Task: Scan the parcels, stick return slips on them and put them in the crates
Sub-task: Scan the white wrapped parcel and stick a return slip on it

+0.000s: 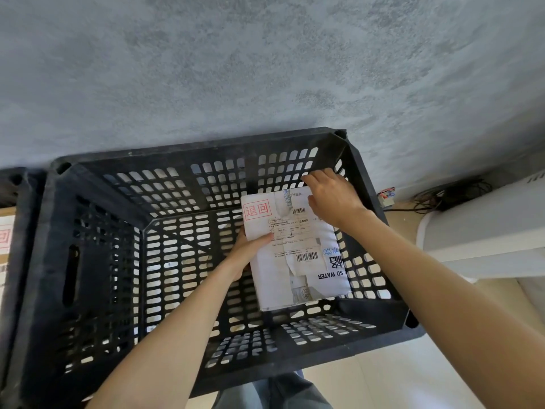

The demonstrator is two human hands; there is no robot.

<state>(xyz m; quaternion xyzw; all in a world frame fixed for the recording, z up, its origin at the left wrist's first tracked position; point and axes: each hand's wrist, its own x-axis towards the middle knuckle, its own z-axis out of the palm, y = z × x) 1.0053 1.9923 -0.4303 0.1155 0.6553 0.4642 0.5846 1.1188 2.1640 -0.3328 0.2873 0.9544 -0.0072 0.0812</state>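
Note:
A white parcel (pixel 298 255) with barcoded labels and a red-stamped return slip (pixel 256 210) at its far left corner is inside the black perforated crate (pixel 97 249), at the crate's right side. My left hand (pixel 247 249) grips the parcel's left edge, thumb on top and fingers beneath. My right hand (pixel 331 196) holds the parcel's far right corner, fingers curled over the top edge near the crate's back wall. Whether the parcel rests on the crate floor I cannot tell.
A second black crate (pixel 13 184) stands at the far left, with a cardboard box (pixel 4 240) bearing a red stamp in it. A grey wall runs behind. At the right are a white rounded object (pixel 483 228) and tangled cables (pixel 448 196) on the floor.

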